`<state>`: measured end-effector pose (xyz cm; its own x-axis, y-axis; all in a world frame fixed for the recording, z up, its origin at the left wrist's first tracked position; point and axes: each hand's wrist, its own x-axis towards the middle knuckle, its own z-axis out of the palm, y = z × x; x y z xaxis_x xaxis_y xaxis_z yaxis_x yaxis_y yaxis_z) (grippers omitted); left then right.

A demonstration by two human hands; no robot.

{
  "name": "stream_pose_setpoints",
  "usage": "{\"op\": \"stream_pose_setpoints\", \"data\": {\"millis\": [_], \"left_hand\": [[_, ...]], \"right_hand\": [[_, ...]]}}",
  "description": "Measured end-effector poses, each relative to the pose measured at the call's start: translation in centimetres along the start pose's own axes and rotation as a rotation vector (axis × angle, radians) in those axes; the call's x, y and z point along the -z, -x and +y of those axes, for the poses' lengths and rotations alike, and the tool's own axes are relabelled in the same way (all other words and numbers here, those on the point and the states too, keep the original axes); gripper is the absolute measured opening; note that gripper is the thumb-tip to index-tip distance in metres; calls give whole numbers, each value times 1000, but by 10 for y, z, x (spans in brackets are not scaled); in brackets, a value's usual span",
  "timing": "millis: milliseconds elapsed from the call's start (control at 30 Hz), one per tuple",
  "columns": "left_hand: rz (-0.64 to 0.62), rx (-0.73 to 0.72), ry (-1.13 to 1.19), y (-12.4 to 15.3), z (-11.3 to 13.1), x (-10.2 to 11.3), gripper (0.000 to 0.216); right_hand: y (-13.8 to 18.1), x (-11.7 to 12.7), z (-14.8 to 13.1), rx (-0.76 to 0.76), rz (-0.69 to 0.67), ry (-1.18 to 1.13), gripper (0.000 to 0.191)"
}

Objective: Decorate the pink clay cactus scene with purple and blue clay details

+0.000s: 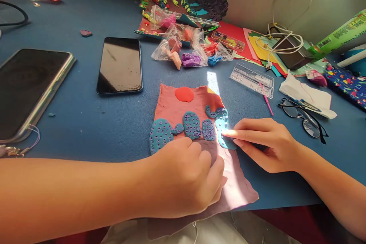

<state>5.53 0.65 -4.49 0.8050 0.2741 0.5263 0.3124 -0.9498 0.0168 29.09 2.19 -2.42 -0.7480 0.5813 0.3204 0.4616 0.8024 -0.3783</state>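
Observation:
A sheet covered in pink modelling clay (197, 95) lies near the table's front edge, its lower end overhanging. A flat red clay disc (184, 94) sits near its top. Across the middle run blue clay shapes (161, 133) dotted with small purple rings. The rightmost blue clay shape (221, 120) bears pale dots, and the outstretched index fingertip of my right hand (268, 145) touches it. My left hand (185, 177) is curled closed over the sheet's lower half, hiding part of it; whatever its fingers hold is out of sight.
Two phones (120, 65) (31, 91) lie to the left. Bags of coloured clay (191, 59) and a clay-decorated board (160, 0) are at the back. On the right are a clear plastic case (251, 78), a pink tool (267, 103), eyeglasses (310, 127), tissue (309, 95) and a white cable (286, 42).

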Motion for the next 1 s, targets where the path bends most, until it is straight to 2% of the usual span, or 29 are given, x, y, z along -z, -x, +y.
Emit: {"op": "stream_pose_setpoints", "data": {"millis": [167, 300, 533, 600, 700, 833, 1000], "left_hand": [[-2, -3, -18, 0, 0, 0, 25], [2, 1, -15, 0, 0, 0, 25], [5, 1, -1, 0, 0, 0, 22], [16, -8, -13, -1, -1, 0, 17], [79, 25, -14, -3, -2, 3, 21], [104, 109, 55, -6, -3, 7, 22], [99, 86, 90, -9, -4, 5, 23]], "right_hand": [[2, 4, 0, 36, 51, 75, 39], [3, 4, 2, 99, 33, 125, 38], [3, 1, 3, 113, 28, 162, 36], [3, 2, 1, 110, 54, 172, 37], [3, 4, -5, 101, 145, 205, 38], [0, 3, -22, 70, 219, 207, 28], [-4, -4, -39, 121, 177, 221, 12]]}}
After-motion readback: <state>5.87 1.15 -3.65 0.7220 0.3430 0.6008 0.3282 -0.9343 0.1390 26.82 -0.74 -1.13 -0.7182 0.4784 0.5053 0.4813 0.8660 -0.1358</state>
